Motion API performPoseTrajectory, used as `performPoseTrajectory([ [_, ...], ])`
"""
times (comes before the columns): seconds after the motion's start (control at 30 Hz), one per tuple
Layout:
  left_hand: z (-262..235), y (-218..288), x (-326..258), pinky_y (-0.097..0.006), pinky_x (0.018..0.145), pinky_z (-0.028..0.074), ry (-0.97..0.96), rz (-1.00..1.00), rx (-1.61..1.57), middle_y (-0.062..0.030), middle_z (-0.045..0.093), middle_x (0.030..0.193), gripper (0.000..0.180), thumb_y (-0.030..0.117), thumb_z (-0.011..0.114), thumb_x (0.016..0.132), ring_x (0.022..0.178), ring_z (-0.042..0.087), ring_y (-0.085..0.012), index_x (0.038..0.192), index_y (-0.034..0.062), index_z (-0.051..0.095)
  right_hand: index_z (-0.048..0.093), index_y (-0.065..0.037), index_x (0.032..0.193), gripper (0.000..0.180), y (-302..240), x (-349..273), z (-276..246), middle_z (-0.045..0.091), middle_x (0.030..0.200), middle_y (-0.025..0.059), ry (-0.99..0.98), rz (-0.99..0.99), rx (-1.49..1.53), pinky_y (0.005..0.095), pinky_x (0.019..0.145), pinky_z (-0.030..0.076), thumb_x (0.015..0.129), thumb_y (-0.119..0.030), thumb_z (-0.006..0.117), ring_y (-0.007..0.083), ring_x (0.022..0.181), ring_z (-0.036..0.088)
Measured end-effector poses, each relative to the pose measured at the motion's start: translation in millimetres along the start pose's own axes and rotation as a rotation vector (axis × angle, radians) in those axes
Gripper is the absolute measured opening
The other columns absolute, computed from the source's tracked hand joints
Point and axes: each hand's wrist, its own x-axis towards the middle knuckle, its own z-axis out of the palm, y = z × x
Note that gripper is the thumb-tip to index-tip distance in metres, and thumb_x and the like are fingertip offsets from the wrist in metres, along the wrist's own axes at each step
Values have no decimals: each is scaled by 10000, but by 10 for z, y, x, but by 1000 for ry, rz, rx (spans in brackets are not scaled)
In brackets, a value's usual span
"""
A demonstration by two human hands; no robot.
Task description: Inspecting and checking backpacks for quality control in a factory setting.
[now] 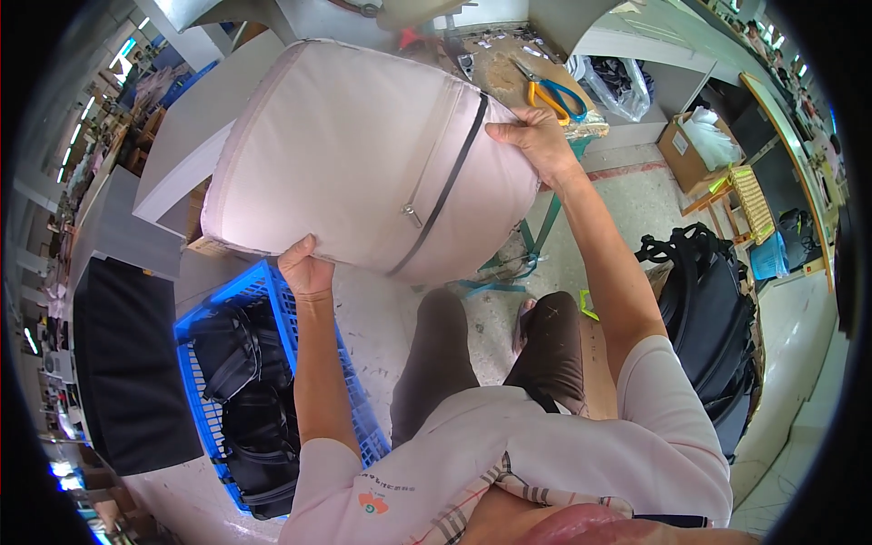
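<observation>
A large pale pink fabric panel [318, 154] hangs between my two hands, raised over the floor in front of my knees. Near its right side run a zipper with a metal pull [411, 214] and a black strip [445, 182]. My left hand [306, 270] grips the panel's lower edge, thumb on the near face and other fingers hidden behind. At the upper right corner my right hand [536, 141] pinches the edge, thumb in front. Just beyond that hand, scissors [556, 95] with blue and yellow handles lie on a worn work surface [500, 73].
To my left stands a blue plastic crate [282, 309] holding black bags [259, 418]. Black backpacks [708, 318] are piled at my right. Farther right are a cardboard box [695, 150], a small woven-seat stool [750, 204] and a blue bin [768, 257]. A clear plastic bag [622, 86] sits beyond the scissors.
</observation>
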Motion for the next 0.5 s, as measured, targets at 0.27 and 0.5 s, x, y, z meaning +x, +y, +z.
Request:
performPoseTrajectory([
  [0.27,-76,-155,119,-395,943,346,-3,-39,-1,-115,530,1090,538,-76,615,601,1035,483,-263,1114,-8,470,629,9,774,112,64,16,-96,605,672,43,69,84,6,220,504,449,671,-17,664,79,541,533],
  [0.5,-132,-236,165,-398,937,356,-15,-37,-11,-113,535,1083,538,-87,609,598,1030,486,-264,1111,4,478,627,17,809,135,77,64,-202,616,709,57,16,47,-67,221,524,472,688,-30,661,92,564,554],
])
